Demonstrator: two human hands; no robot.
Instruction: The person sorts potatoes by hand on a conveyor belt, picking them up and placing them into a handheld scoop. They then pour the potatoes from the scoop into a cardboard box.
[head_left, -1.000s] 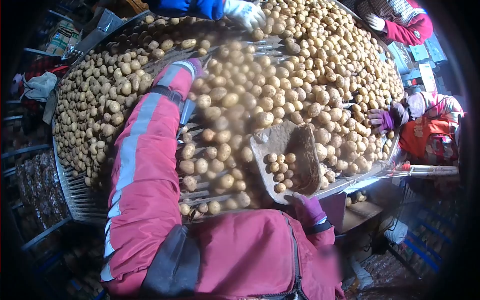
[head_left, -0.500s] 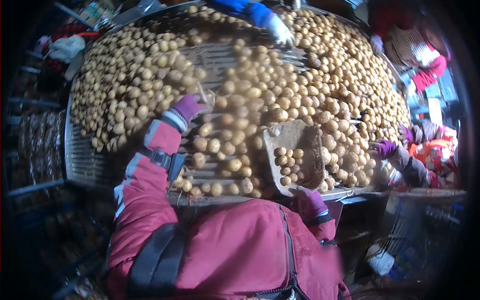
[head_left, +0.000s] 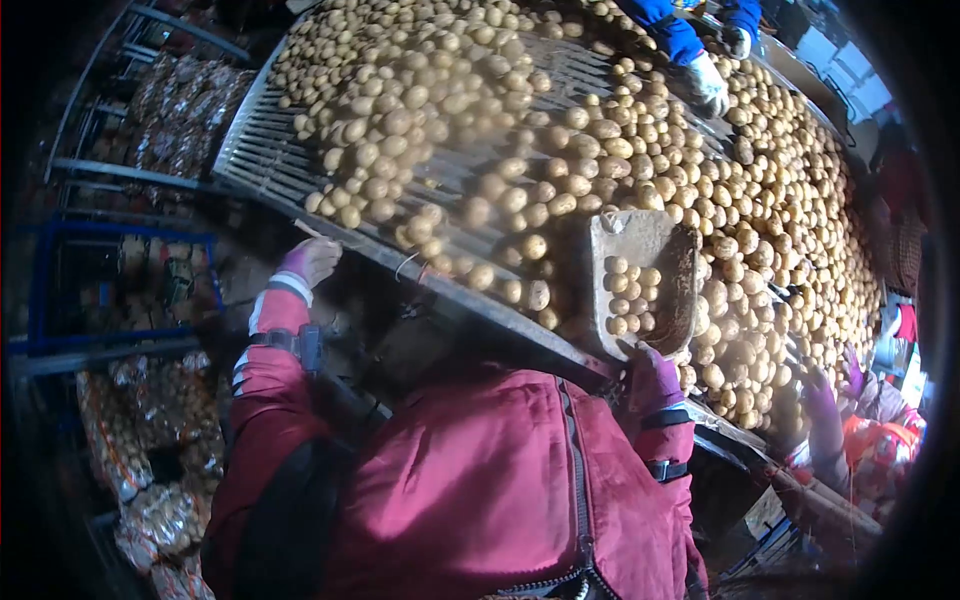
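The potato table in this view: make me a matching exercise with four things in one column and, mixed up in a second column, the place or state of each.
1. Scoop
2. Left hand
3. Right hand
4. Table

A. Just outside the table's near edge
B. Slatted, with potatoes heaped over much of it
C. At the scoop's near end
D. Tray-like, with a small group of potatoes inside

Right pairs: 1-D, 2-A, 3-C, 4-B

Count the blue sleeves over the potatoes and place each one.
2: a blue sleeve up top, with a white glove; a second blue sleeve just right of it, with a darker glove. Others may be hidden.
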